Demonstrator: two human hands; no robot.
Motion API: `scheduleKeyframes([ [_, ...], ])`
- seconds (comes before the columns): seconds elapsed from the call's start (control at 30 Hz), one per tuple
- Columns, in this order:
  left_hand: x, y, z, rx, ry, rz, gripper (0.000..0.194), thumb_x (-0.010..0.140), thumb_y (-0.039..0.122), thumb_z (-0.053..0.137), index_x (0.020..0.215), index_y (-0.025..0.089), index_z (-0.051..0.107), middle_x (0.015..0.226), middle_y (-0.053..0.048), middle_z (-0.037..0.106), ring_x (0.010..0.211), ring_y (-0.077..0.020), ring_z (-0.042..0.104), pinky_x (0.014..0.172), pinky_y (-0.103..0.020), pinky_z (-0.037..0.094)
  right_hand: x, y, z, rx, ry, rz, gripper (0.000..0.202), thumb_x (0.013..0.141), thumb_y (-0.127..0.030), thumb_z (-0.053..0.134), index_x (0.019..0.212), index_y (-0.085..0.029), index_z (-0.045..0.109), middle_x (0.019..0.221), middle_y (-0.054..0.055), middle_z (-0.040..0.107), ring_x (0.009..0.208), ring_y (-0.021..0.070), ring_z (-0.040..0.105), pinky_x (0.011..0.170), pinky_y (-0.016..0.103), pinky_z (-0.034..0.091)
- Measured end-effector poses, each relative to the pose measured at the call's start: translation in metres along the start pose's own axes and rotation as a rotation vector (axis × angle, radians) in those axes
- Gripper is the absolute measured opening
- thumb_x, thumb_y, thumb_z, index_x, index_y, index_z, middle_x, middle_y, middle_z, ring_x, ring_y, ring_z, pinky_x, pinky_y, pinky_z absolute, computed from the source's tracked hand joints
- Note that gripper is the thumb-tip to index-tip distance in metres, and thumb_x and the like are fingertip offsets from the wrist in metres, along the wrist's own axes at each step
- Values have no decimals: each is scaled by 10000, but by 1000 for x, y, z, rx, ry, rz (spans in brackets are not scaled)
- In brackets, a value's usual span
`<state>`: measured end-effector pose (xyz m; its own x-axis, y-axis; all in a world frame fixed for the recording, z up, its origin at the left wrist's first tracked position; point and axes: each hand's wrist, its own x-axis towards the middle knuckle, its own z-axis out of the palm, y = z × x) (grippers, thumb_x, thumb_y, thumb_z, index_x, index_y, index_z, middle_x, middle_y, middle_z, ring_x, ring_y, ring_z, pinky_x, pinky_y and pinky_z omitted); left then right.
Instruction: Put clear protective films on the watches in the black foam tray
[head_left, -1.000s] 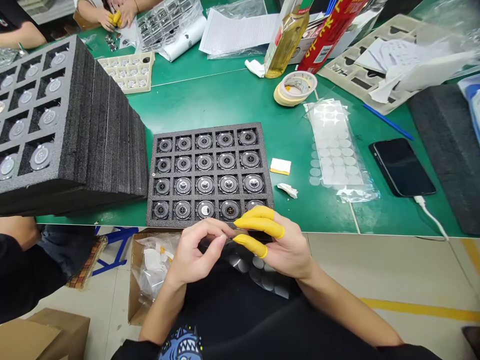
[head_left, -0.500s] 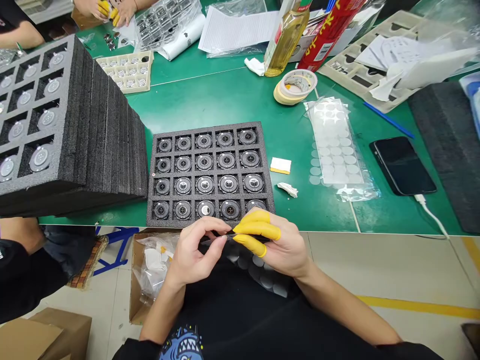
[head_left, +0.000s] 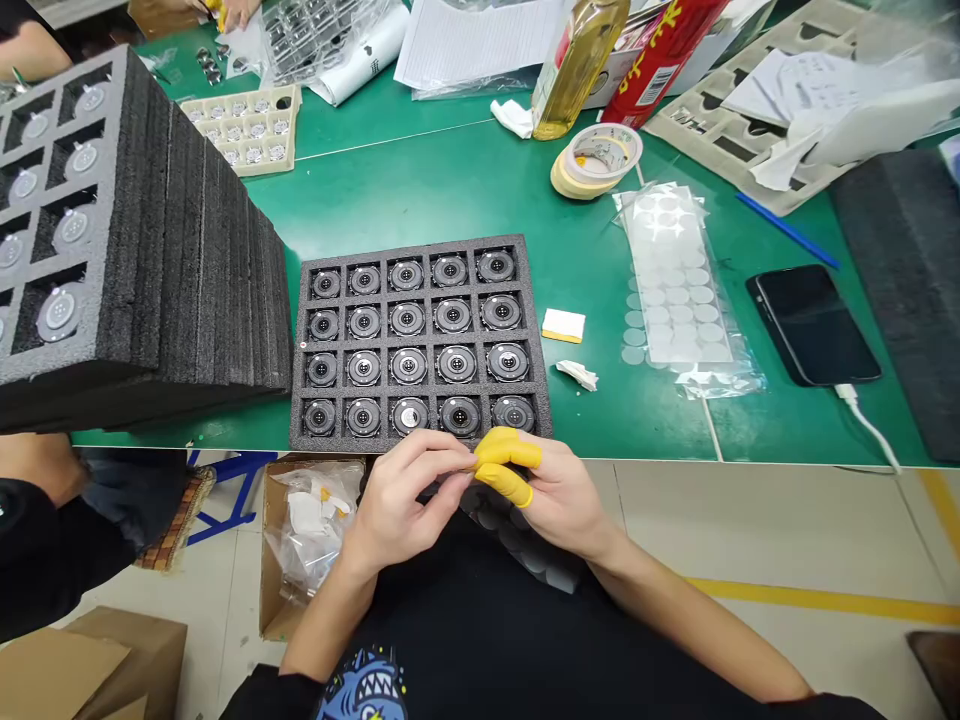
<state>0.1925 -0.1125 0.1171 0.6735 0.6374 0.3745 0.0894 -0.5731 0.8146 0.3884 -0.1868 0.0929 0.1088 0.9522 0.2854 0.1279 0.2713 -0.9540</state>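
Observation:
Just in front of the table edge, my left hand [head_left: 412, 495] is closed, thumb and fingers pinching the edge of a sheet of round clear stickers [head_left: 525, 550]. That sheet hangs below the hands against the dark shirt, partly covered by them. My right hand [head_left: 551, 490] wears yellow finger cots; its fingertips are pressed together and meet the left fingertips. Whatever lies between the right fingertips is too small to make out. Directly beyond the hands lies a grey foam tray [head_left: 427, 392] with round black watch back covers [head_left: 409, 366] in its compartments.
Stacked foam trays [head_left: 202, 260] rise at the left. A second sticker sheet [head_left: 679, 290] in plastic, tape rolls [head_left: 596, 160], a phone [head_left: 817, 325] on a cable and an oil bottle [head_left: 581, 65] occupy the right. An open carton [head_left: 274, 560] stands below. Another person's hands show at far left.
The right yellow-covered fingers have drawn together and closed against the left fingertips; earlier they were more spread. The view has shifted slightly, and the foam tray's near corner shows more fully.

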Motion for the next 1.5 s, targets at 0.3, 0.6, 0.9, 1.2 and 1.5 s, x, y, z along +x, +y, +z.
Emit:
scheduleKeyframes([
  [0.3, -1, -4, 2, -58, -8, -34, 156, 1058, 150, 707, 1195, 208, 752, 1104, -80, 782, 992, -177, 776, 880, -297, 656, -1, 4, 1, 14, -21, 9, 341, 1136, -433, 635, 899, -224, 763, 781, 13, 735, 695, 143, 683, 661, 253, 569],
  [0.6, -1, -7, -2, -65, 14, -42, 49, 1064, 189, 711, 1101, 196, 743, 1076, -87, 784, 958, -184, 767, 800, -299, 652, -3, 6, -8, -39, -89, 7, 199, 1044, -435, 791, 1103, -250, 747, 967, 24, 774, 830, 158, 715, 768, 270, 616],
  [0.9, -1, -8, -4, -82, 9, -56, 51, 1062, 185, 704, 1011, 188, 712, 1014, -75, 779, 912, -167, 748, 784, -277, 622, 7, 0, -26, -141, -99, -91, 158, 1037, -220, 759, 1183, -270, 724, 1065, 32, 782, 970, 176, 747, 877, 296, 634],
  [1.2, 1, -8, -3, -89, -20, -34, 76, 1064, 179, 696, 988, 191, 698, 948, -63, 786, 880, -169, 745, 818, -294, 621, 31, -28, -44, -337, -295, -219, 155, 1042, -109, 684, 1146, -224, 687, 991, 53, 718, 903, 183, 685, 778, 316, 607],
  [1.5, 1, -8, -3, -85, -40, -19, 86, 1065, 182, 703, 982, 198, 689, 926, -56, 794, 865, -168, 739, 815, -292, 615, 40, -36, -50, -465, -397, -303, 61, 1068, -146, 659, 1088, -199, 680, 950, 59, 725, 846, 186, 667, 763, 336, 578],
])
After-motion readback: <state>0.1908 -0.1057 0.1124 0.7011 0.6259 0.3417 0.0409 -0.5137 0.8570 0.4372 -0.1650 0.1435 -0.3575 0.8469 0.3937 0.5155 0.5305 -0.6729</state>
